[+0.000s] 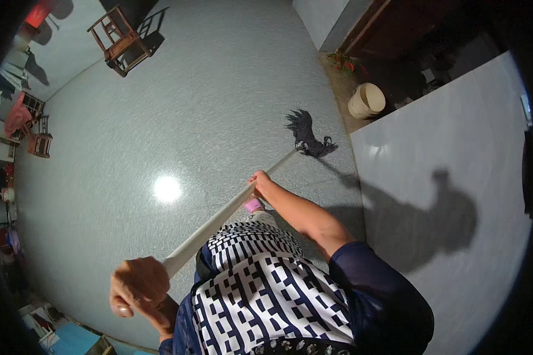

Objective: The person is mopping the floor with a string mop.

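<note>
A mop with a pale handle (213, 226) runs diagonally in front of my body, down to the floor on the right. My left hand (140, 288) is wrapped around the upper end of the handle, close to the camera. Farther down the pole, my right hand (261, 183) grips it with the arm stretched out. The dark cloth-strip mop head (308, 133) lies bent on the grey floor (213, 111), near the base of the right wall. Below my right hand a pink shoe (253, 205) shows in part.
At right are a pale wall (426, 133) and a doorway, with a cream bucket (365, 101) at its threshold. A wooden chair (121, 42) stands far left. Smaller wooden chairs (40, 144) line the left side. A blue surface (75, 339) shows at lower left.
</note>
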The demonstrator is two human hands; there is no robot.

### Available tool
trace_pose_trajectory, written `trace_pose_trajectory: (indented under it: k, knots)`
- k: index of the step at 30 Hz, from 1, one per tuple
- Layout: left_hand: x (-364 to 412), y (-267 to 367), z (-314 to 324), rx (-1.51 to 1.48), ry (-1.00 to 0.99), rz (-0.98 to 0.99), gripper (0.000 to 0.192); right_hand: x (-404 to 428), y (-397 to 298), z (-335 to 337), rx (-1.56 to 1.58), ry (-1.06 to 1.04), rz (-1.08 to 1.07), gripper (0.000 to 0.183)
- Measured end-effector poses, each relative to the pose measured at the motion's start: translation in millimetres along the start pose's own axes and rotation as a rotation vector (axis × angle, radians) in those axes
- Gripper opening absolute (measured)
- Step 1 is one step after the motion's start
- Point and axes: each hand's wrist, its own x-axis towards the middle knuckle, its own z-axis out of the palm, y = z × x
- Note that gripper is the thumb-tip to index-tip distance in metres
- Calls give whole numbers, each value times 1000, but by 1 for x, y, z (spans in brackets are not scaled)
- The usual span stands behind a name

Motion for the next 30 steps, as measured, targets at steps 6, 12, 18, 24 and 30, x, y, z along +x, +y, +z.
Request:
trace_pose_trajectory:
  k: [6, 12, 18, 24, 30]
  knots:
    - [9, 13, 27, 157, 16, 55, 36, -98, 6, 39, -154, 89, 167, 13]
    - [46, -55, 103, 278, 120, 33, 37, -116, -34, -6, -197, 101, 177, 10]
    - [85, -157, 210, 480, 198, 19, 25, -109, -75, -81, -381, -32, 218, 8]
    - [147, -275, 304, 622, 311, -6, 25, -105, -117, -167, -537, -97, 295, 7]
    - [161, -380, 348, 843, 412, 50, 25, -51, -136, -213, -676, -226, 325, 6]
